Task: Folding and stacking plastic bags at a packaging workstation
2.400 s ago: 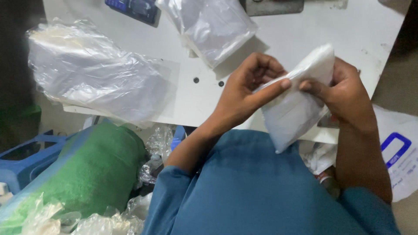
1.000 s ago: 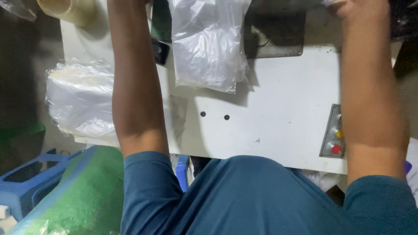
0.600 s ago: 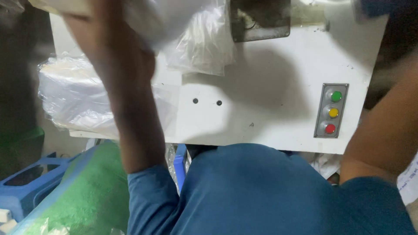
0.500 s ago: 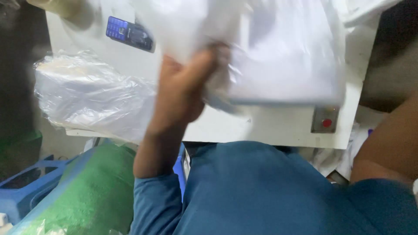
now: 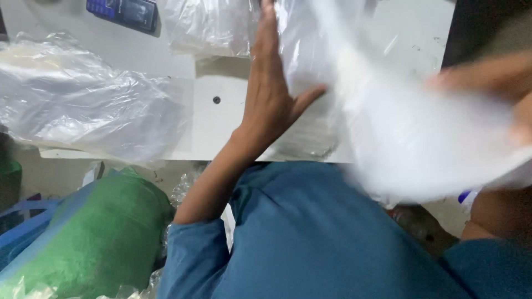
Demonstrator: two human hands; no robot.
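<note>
The left hand [image 5: 271,105] had dropped flat, fingers spread wide, pinning the clear plastic bag [image 5: 410,138] to the white counter [image 5: 221,111]. The blurred right hand [image 5: 499,94] gripped the bag's far side; half a second earlier it was aloft.

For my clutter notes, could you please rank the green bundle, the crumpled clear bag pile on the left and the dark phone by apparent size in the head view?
1. Clear bag pile and green bundle: look alike; the bundle is cut off by the frame, so no ranking.
2. Phone: clearly smallest, partly cropped.

Phone [image 5: 123,11] lies on the table [image 5: 221,111], behind a bag heap [image 5: 83,111].
</note>
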